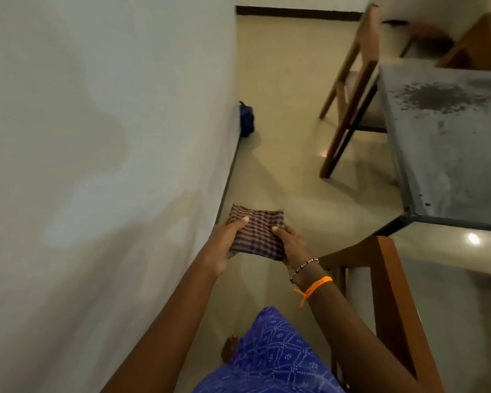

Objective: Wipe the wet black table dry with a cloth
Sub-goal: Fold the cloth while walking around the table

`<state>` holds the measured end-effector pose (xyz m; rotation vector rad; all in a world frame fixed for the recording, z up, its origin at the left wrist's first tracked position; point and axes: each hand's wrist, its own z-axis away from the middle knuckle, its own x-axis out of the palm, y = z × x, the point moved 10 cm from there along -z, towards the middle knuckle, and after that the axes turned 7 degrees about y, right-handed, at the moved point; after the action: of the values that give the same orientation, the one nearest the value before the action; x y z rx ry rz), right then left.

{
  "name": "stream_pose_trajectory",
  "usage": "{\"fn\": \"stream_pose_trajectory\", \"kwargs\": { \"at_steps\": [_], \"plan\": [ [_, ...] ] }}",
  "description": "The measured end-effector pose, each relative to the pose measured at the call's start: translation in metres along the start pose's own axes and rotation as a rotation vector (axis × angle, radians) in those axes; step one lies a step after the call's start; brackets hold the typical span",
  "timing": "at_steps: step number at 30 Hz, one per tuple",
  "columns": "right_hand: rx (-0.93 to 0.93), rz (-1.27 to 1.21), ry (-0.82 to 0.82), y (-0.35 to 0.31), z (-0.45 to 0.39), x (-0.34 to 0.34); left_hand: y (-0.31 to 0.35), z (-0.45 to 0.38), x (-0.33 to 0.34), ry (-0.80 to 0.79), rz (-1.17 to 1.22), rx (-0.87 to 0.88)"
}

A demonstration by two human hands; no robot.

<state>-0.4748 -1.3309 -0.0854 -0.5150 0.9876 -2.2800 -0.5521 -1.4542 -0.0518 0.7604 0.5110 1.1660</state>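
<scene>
A folded checked cloth, brown and purple, is held flat in front of me over the floor. My left hand grips its left edge with the thumb on top. My right hand grips its right edge, thumb also on top. The black table stands to the right, its top speckled with water drops and a wet patch near the far end. Both hands are well left of the table's near corner.
A white wall runs along my left. A wooden chair stands close on my right, and another chair sits at the table's far side. A blue bag leans against the wall ahead. Beige tiled floor lies between wall and table.
</scene>
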Motion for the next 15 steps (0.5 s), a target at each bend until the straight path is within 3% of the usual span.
{"fn": "stream_pose_trajectory", "kwargs": {
  "at_steps": [6,11,15],
  "plan": [
    [0.009,-0.068,0.219,-0.055,-0.098,-0.045,0.056,-0.089,0.097,-0.135,-0.166,0.022],
    [0.083,-0.12,0.261,-0.123,-0.168,-0.073,0.122,-0.153,0.19,-0.17,-0.265,0.091],
    [-0.054,-0.044,0.333,-0.197,-0.204,-0.099,0.186,-0.187,0.27,-0.232,-0.347,0.198]
  ]
}}
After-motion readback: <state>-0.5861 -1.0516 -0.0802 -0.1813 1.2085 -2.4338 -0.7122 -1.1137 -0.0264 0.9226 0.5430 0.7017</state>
